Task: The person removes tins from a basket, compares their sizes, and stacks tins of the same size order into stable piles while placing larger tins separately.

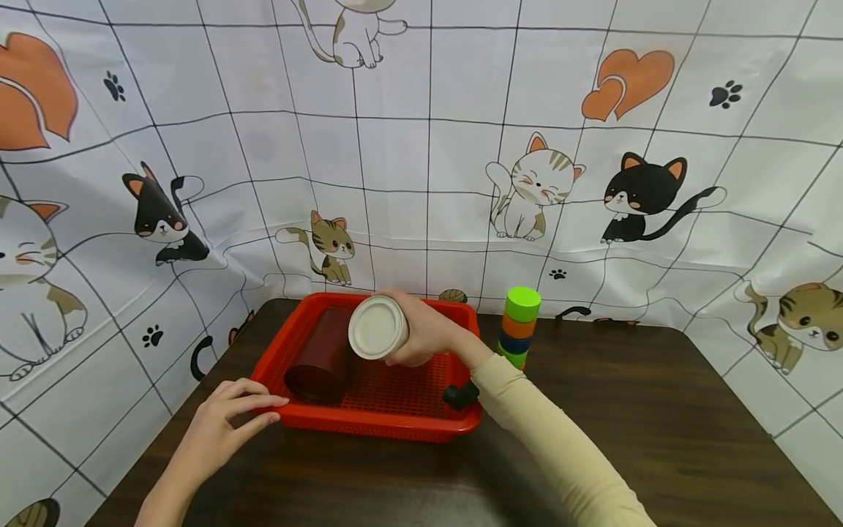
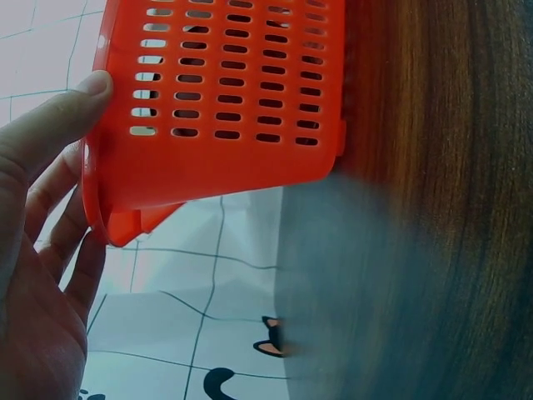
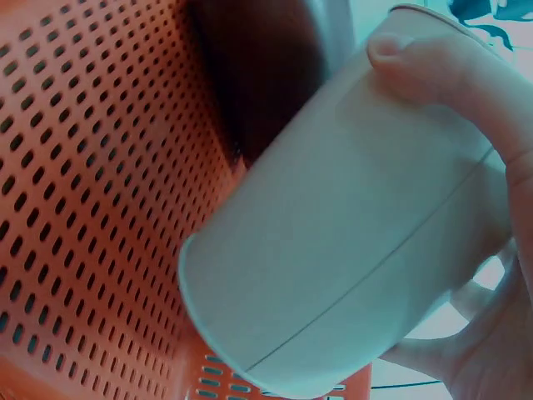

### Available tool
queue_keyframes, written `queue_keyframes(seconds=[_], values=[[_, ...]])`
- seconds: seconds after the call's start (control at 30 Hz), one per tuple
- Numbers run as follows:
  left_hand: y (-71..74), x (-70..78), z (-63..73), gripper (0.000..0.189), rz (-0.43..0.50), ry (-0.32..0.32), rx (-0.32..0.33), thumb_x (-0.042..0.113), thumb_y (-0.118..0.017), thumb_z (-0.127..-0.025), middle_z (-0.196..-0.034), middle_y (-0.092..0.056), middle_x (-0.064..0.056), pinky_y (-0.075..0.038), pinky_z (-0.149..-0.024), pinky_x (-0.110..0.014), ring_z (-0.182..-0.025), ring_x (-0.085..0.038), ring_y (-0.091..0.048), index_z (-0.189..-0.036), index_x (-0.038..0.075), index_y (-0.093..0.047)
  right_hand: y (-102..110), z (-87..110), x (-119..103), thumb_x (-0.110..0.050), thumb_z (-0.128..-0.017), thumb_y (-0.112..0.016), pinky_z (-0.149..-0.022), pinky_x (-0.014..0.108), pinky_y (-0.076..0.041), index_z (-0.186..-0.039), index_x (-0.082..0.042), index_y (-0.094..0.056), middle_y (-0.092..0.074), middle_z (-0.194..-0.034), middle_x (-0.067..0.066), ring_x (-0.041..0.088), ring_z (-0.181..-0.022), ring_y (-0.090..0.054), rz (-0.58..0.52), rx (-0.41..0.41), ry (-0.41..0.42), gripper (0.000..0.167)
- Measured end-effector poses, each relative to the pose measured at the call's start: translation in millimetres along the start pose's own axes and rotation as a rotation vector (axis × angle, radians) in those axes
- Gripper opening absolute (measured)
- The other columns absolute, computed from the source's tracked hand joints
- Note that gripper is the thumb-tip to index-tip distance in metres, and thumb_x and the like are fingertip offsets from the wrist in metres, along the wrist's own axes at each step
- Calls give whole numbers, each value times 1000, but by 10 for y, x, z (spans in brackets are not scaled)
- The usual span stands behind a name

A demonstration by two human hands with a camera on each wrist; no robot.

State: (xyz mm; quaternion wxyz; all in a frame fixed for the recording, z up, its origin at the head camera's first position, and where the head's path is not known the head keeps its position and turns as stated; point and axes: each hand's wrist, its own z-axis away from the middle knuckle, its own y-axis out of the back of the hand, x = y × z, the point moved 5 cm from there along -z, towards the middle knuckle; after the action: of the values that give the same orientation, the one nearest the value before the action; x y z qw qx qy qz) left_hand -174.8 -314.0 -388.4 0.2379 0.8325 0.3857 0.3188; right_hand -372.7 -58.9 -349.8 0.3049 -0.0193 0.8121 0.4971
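Note:
My right hand [image 1: 424, 329] grips a white cylindrical canister [image 1: 375, 327] over the red plastic basket [image 1: 369, 423], its pale round end tilted toward me in the head view. In the right wrist view the thumb and fingers wrap the sides of the canister [image 3: 333, 225], close over the perforated basket floor. A dark brown cylinder [image 1: 323, 355] lies on its side in the basket's left part. At the front left corner, my left hand [image 1: 220, 424] pinches the basket rim, thumb on the outer wall and fingers behind the rim in the left wrist view.
A stack of green, orange and blue round pieces [image 1: 522, 304] stands on the dark wooden table [image 1: 626, 410], right of the basket and partly behind my right forearm. A white sheet printed with cats [image 1: 395, 146] hangs behind and at both sides.

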Motion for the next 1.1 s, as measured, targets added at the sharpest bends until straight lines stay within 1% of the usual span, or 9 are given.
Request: queue_keyframes(seconds=[0.1, 0.3, 0.43, 0.53, 0.63, 0.7, 0.87, 0.97, 1.1], values=[[2, 8, -10, 47, 4, -2, 5, 0, -88, -61, -93, -64, 12, -34, -69, -15, -88, 4, -44, -96, 30, -79, 48, 13, 6, -26, -62, -93, -108, 43, -42, -148, -17, -32, -50, -140, -1, 16, -126, -49, -24, 58, -5, 106], [-13, 18, -6, 43, 1, -3, -3, 2, -88, -62, -93, -64, 13, -35, -68, -17, -89, 5, -44, -96, 27, -79, 95, 73, 15, -26, -62, -93, -107, 43, -43, -149, -18, -30, -49, -141, -1, 16, -126, -50, -99, 131, -34, 108], [-19, 22, 1, 43, -3, -9, -2, 3, -88, -62, -93, -64, 13, -35, -69, -16, -89, 5, -44, -96, 28, -79, 162, 132, -19, -24, -62, -94, -106, 44, -44, -150, -21, -30, -50, -141, -3, 16, -125, -51, -147, 188, -47, 108], [-17, 25, 2, 45, -2, -16, 3, 2, -88, -61, -93, -64, 13, -35, -69, -16, -89, 5, -44, -96, 28, -79, 254, 186, -98, -19, -62, -93, -107, 46, -42, -150, -22, -30, -50, -142, -1, 18, -126, -52, -201, 240, -40, 108], [-20, 28, 2, 47, 8, -15, 4, 0, -88, -61, -93, -65, 13, -34, -70, -15, -90, 5, -44, -96, 28, -79, 370, 250, -180, -9, -64, -92, -109, 51, -39, -151, -17, -28, -49, -144, 5, 25, -130, -50, -265, 288, -35, 108], [-25, 31, 1, 47, 15, -18, 5, -1, -88, -61, -93, -65, 12, -34, -70, -15, -90, 5, -44, -96, 27, -79, 445, 311, -233, -5, -64, -91, -110, 51, -38, -151, -17, -26, -48, -145, 5, 26, -131, -50, -288, 322, -39, 109], [-21, 32, 6, 46, 22, -29, 22, -1, -88, -60, -92, -64, 12, -34, -70, -15, -89, 4, -44, -95, 26, -79, 593, 509, -378, -6, -66, -91, -111, 49, -38, -151, -30, -23, -47, -146, 0, 22, -133, -48, -324, 408, -83, 112], [-14, 31, 6, 46, 19, -30, 29, -1, -88, -60, -92, -65, 11, -34, -71, -15, -90, 4, -44, -95, 27, -79, 653, 637, -464, -5, -67, -90, -109, 53, -39, -151, -34, -23, -46, -145, 0, 23, -133, -48, -381, 442, -97, 111], [-8, 17, 3, 45, 16, -35, 34, 0, -89, -59, -92, -65, 11, -35, -72, -14, -91, 4, -45, -95, 27, -79, 708, 834, -558, -2, -69, -88, -108, 53, -39, -151, -32, -25, -45, -145, -1, 22, -133, -47, -449, 487, -107, 108]])
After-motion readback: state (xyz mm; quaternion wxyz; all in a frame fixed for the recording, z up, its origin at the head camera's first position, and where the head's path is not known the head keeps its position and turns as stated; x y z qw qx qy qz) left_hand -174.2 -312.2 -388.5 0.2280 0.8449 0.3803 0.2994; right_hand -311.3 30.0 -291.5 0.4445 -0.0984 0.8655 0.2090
